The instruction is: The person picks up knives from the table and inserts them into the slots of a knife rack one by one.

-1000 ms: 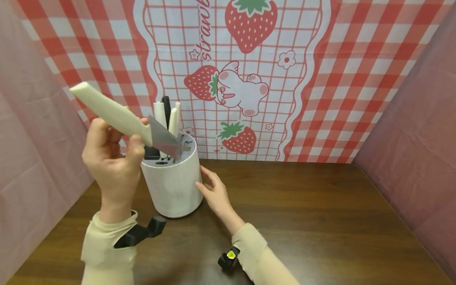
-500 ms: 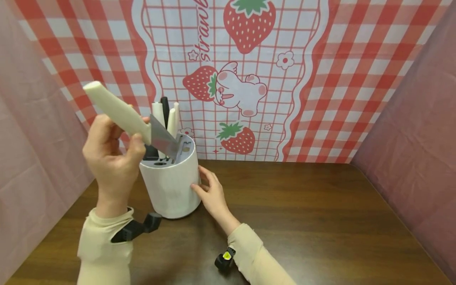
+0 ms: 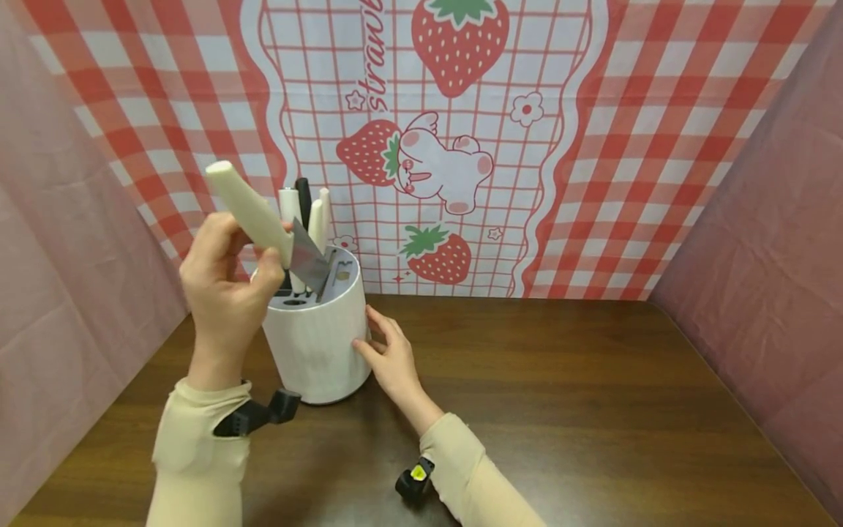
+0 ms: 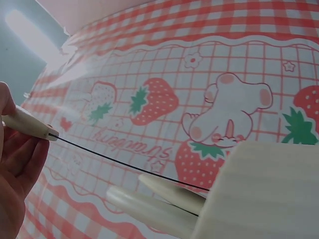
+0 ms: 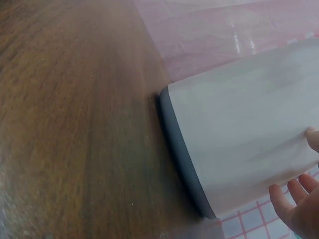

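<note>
My left hand [image 3: 227, 285] pinches a knife [image 3: 253, 212] by its cream handle, thumb on the near side. The handle leans up to the left, and the broad blade slants down to the right, its tip in a slot of the white round knife block [image 3: 316, 351]. From the left wrist, the blade [image 4: 124, 164] shows edge-on as a thin dark line reaching the block's rim. Low on the block's right side rests my right hand [image 3: 391, 359], fingers fairly straight, thumb toward the front. In the right wrist view its fingertips [image 5: 281, 199] lie along the block's wall.
Several other handles stand in the block, among them a white one [image 3: 288, 203], a black one [image 3: 304, 197] and a cream one [image 3: 317, 219]. The block stands on a brown wooden table [image 3: 560, 410]. Behind hangs a strawberry-print cloth [image 3: 448, 146]; pink cloth [image 3: 777, 241] walls the sides.
The left hand has moved right, carrying the knife handle toward the block. The knife now stands steeper, with less blade showing above the slot. My right hand has stayed on the block.
</note>
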A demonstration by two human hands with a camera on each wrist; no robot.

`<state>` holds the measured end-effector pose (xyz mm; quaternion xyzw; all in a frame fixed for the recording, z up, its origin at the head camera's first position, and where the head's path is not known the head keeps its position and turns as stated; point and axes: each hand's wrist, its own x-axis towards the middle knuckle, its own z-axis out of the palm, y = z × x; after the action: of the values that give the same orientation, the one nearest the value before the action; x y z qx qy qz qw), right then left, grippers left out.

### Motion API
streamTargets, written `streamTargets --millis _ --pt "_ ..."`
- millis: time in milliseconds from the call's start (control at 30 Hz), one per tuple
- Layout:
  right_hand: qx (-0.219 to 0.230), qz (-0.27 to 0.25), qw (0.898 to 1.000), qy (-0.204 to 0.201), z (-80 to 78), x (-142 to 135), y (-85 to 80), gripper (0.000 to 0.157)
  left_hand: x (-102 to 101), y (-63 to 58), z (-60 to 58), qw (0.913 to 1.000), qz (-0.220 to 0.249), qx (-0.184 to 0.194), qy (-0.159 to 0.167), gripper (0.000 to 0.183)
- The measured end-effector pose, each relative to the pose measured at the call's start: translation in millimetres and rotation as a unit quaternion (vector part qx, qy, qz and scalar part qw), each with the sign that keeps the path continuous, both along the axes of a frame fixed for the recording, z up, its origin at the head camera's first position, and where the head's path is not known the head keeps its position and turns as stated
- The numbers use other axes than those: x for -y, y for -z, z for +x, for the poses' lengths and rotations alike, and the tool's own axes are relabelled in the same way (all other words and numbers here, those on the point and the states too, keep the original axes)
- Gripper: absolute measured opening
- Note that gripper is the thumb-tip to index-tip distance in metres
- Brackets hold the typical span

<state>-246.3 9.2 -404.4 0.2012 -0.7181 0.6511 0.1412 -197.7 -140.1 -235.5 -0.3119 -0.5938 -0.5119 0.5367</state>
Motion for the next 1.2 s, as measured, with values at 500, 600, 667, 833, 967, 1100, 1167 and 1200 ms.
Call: streamTargets --millis 500,600,667,833,967,1100,1167,1200 --pt "0.012 0.005 1.000 0.005 -9.5 1 12.9 0.053 4 22.6 -24.8 0.9969 -0.043 0.062 -0.022 0.029" --pt "0.012 0.005 1.000 0.004 -9.5 0 11.0 0.054 3 26.6 -29.3 0.9953 -0.049 0.072 -0.043 0.028" --pt "0.013 0.002 1.000 0.001 -6.5 0 6.3 0.053 3 29.2 -31.6 0.9938 -0.053 0.079 -0.057 0.028" --pt "0.016 0.002 1.000 -0.003 7.9 -1 -11.4 0.052 3 35.4 -35.7 0.9881 -0.075 0.098 -0.091 0.030" --pt "0.015 0.006 1.000 0.001 12.7 -2 -16.9 0.051 3 39.3 -38.2 0.9821 -0.092 0.116 -0.116 0.031" --pt "0.014 0.004 1.000 0.003 13.3 -1 -17.8 0.051 0 42.3 -40.0 0.9771 -0.094 0.138 -0.132 0.031" --pt "0.014 0.002 1.000 0.003 12.4 -1 -17.2 0.051 0 44.7 -41.0 0.9740 -0.099 0.145 -0.143 0.030" --pt "0.014 0.002 1.000 0.003 12.1 -1 -16.8 0.051 0 45.9 -41.5 0.9723 -0.102 0.147 -0.150 0.030"
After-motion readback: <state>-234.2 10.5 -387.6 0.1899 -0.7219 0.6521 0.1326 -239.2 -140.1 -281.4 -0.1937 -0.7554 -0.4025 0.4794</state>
